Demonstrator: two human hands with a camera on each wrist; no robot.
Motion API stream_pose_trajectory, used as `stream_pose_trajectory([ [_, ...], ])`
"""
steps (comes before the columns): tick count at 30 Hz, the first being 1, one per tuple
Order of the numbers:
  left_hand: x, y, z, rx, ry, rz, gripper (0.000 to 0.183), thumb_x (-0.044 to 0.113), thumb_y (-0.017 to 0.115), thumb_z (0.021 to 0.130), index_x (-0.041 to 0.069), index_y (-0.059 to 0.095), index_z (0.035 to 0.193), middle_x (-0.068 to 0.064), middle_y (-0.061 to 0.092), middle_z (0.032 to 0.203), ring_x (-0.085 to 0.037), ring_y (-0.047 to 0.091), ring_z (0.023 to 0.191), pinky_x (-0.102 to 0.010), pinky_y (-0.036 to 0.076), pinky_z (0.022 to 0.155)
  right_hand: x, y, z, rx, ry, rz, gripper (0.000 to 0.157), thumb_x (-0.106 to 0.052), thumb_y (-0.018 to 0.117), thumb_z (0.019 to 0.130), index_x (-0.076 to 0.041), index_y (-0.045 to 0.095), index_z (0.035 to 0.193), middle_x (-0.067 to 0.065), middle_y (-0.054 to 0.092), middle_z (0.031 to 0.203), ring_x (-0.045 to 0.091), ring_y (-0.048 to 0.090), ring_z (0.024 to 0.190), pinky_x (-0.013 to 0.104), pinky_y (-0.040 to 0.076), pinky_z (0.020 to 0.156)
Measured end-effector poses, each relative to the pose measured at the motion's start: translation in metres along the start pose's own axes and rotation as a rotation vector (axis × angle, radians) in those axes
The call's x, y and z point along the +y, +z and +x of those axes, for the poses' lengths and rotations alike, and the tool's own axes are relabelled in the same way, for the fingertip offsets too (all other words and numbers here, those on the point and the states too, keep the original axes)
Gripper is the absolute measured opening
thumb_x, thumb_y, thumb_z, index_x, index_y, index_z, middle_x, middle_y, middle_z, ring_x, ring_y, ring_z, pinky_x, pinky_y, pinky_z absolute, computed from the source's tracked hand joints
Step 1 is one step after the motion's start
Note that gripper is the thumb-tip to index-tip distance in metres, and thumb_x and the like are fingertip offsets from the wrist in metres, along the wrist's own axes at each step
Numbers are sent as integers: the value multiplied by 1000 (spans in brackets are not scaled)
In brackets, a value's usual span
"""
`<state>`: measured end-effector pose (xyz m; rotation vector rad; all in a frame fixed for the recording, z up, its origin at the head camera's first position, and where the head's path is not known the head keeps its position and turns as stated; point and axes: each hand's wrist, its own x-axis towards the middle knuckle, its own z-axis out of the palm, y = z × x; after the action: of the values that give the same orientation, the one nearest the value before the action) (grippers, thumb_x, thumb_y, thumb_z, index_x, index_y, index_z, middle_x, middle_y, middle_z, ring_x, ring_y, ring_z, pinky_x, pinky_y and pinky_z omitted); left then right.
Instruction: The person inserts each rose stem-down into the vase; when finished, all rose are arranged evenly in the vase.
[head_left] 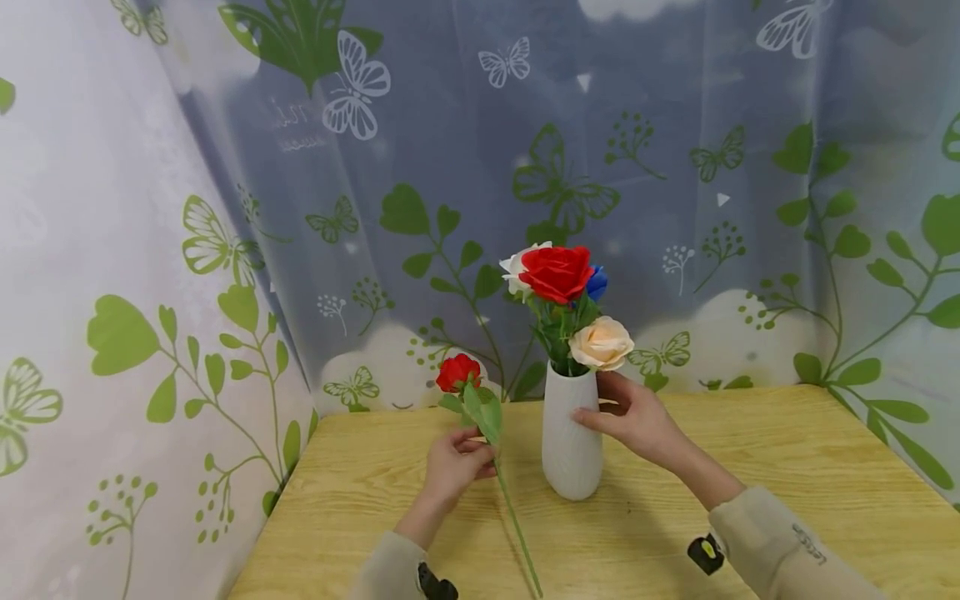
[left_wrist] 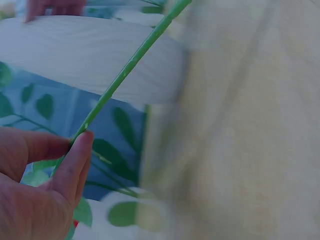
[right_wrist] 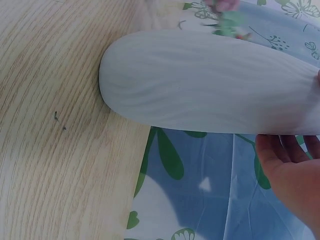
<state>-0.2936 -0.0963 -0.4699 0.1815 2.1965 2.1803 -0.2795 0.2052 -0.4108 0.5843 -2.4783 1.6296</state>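
A red artificial rose (head_left: pixel 459 373) with green leaves tilts over the table, left of the vase. My left hand (head_left: pixel 459 463) pinches its long green stem (left_wrist: pixel 122 75) between thumb and fingers just below the leaves. The white ribbed vase (head_left: pixel 572 442) stands upright, holding a red rose (head_left: pixel 557 273), a cream rose (head_left: pixel 602 343), a white one (head_left: pixel 517 271) and a blue one (head_left: pixel 597 283). Around the vase's upper right side curls my right hand (head_left: pixel 637 417), thumb on the front and fingers behind. In the right wrist view the fingers (right_wrist: pixel 272 150) touch the vase wall.
The light wood table (head_left: pixel 360 467) reaches back to a hanging cloth (head_left: pixel 450 108) printed with leaves and butterflies. A paler printed cloth (head_left: pixel 135 275) hangs along the left side. Small dark specks (right_wrist: pixel 60 120) mark the tabletop near the vase.
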Motion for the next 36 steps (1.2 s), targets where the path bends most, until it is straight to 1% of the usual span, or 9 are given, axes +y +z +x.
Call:
stream_pose_trajectory([
  [7,43,-6,11,153,75,-232,41,-9,68,95,-16,58,134,-4,73,88,-14,76,73,-27,66,70,-1,0,-1,0,1,1,70,-26,77,99,-6,45,158,22,57,151,42,60,134,52,57,107],
  [11,70,-11,18,209,146,-341,29,-10,67,96,-13,59,124,-3,72,87,-15,77,73,-28,66,70,-1,-1,-1,5,0,2,69,-26,77,99,-6,46,158,21,57,151,41,60,134,52,57,106],
  [15,93,-13,22,259,192,-405,20,-10,67,96,-7,61,114,-5,70,85,-16,77,74,-30,67,71,0,-1,-1,6,3,6,70,-26,77,98,-6,46,157,21,57,151,41,60,134,52,57,107],
  [19,110,-13,23,286,235,-455,12,-10,66,96,-2,62,104,-6,69,82,-18,78,77,-31,67,73,1,0,0,5,7,11,70,-26,77,98,-6,46,157,21,57,151,41,60,134,52,57,107],
  [23,122,-12,24,315,278,-496,16,-11,65,97,2,58,92,-6,65,81,-19,78,78,-31,67,74,2,1,0,8,5,8,69,-26,78,98,-6,47,157,21,58,150,41,61,134,51,57,106],
  [25,127,-12,24,339,299,-521,17,-12,65,97,2,57,91,-7,64,81,-19,78,78,-31,67,74,2,2,0,8,5,5,69,-27,78,98,-7,47,157,20,59,149,40,61,133,51,58,106],
  [29,136,-13,23,371,338,-579,13,-12,64,97,-2,61,104,-9,68,88,-19,78,78,-30,67,75,2,2,0,5,-1,7,69,-26,78,98,-6,47,157,21,59,149,40,61,133,51,58,106],
  [32,141,-14,22,372,372,-608,22,-11,64,98,-2,61,118,-11,70,96,-21,77,81,-31,67,77,3,1,1,4,-6,12,68,-25,77,98,-7,47,157,20,59,149,40,61,133,51,58,106],
  [36,146,-12,22,369,417,-614,26,-9,63,100,-2,60,124,-14,69,101,-23,78,86,-32,67,81,3,0,1,4,-5,14,68,-26,77,98,-7,47,157,20,59,149,40,61,133,51,57,106],
])
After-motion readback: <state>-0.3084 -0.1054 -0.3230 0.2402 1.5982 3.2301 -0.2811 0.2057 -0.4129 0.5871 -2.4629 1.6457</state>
